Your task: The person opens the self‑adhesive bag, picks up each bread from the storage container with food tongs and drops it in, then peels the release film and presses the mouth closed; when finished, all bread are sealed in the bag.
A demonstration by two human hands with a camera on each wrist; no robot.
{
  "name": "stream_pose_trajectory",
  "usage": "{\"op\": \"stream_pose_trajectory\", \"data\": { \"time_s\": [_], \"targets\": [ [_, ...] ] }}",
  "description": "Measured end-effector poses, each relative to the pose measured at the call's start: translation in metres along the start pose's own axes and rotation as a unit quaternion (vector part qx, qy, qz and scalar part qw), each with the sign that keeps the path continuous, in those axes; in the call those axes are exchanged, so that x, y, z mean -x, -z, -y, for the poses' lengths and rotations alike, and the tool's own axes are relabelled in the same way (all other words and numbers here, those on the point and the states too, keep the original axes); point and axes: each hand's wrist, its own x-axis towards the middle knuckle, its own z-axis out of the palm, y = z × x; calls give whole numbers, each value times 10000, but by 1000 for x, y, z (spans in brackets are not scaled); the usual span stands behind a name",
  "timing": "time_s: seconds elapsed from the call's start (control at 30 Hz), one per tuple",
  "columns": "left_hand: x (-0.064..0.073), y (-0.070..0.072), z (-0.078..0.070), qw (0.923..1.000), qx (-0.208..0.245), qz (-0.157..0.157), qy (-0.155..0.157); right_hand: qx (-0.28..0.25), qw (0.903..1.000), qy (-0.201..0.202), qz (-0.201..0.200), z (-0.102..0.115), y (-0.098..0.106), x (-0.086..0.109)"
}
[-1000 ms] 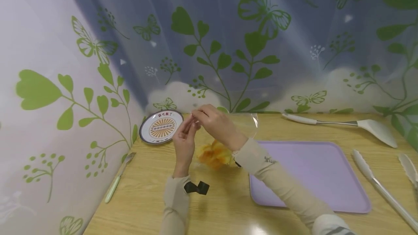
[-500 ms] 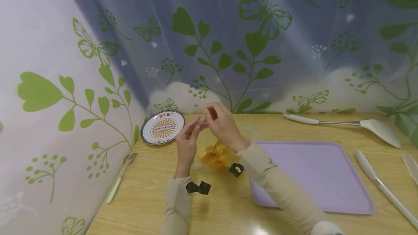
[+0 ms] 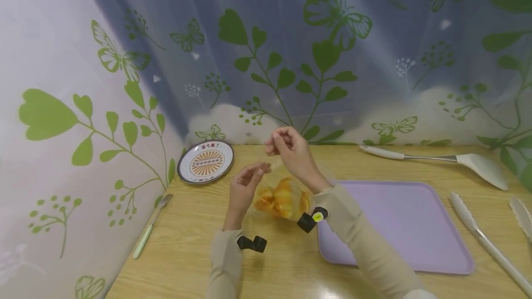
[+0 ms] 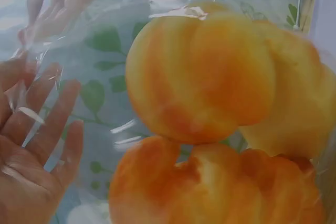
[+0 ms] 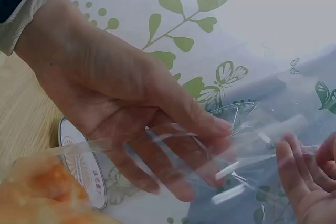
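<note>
A clear plastic bag with orange-yellow bread rolls in it hangs between my hands above the table. My left hand pinches the bag's edge between thumb and finger; its other fingers are spread in the left wrist view. My right hand, higher and further right, pinches another part of the bag's rim between thumb and forefinger, and the plastic lies across its fingers in the right wrist view. Several rolls fill much of the left wrist view. Much of the bag's outline is too transparent to follow.
A patterned plate stands at the back left, with a green-handled fork nearer me. To the right lie a purple tray, a white-handled spatula and metal tongs. A printed curtain borders the table.
My hands have moved apart: the right went right and slightly up, the left a little right and down. The rolls show more plainly between the wrists.
</note>
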Motion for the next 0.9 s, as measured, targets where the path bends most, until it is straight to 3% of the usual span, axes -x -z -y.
{"op": "stream_pose_trajectory", "data": {
  "time_s": [0.2, 0.6, 0.9],
  "targets": [
    [-1, -4, 4, 9994, -135, -300, -119, 479, 9986, -212, -13, 2, 2, 5],
    [-3, -5, 5, 9957, 56, -910, 159, 686, 9928, 209, -964, -6, 19, 4],
    [-4, -3, 6, 9942, 133, -1012, 330, 859, 9846, 362, -1478, -16, 33, 7]
  ]
}}
